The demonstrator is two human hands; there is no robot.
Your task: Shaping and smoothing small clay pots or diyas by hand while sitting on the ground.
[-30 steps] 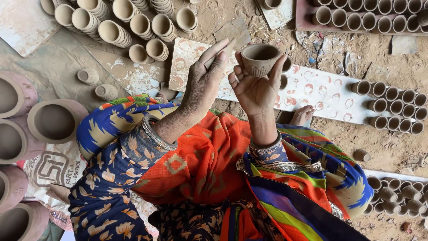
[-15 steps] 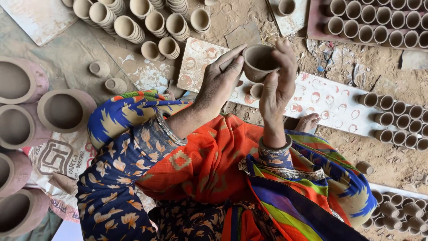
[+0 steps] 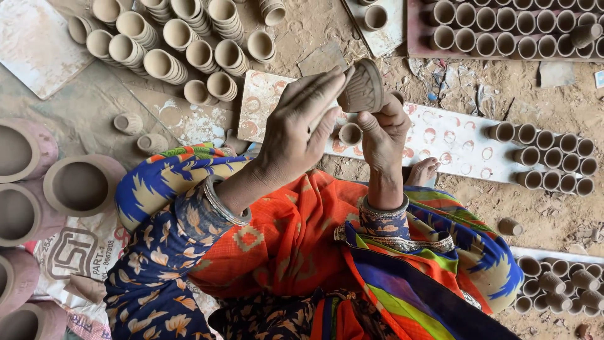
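Note:
A small brown clay cup (image 3: 363, 86) is held up in front of me, tipped on its side with its mouth turned toward my left hand. My right hand (image 3: 384, 129) grips it from below with thumb and fingers. My left hand (image 3: 301, 129) has its fingers stretched out and its fingertips rest against the cup's rim. Just beneath the hands another small clay cup (image 3: 350, 133) stands on a white board (image 3: 453, 146) marked with ring prints.
Stacks of clay cups (image 3: 182, 44) lie at the upper left. Rows of cups (image 3: 503, 28) fill a tray at the top right, with more rows (image 3: 550, 164) at right and lower right. Large clay pots (image 3: 78, 186) stand at left. My foot (image 3: 421, 171) rests on the sandy ground.
The cup has been turned from mouth-up to lying on its side. My left hand moved in from open beside it to touching its rim.

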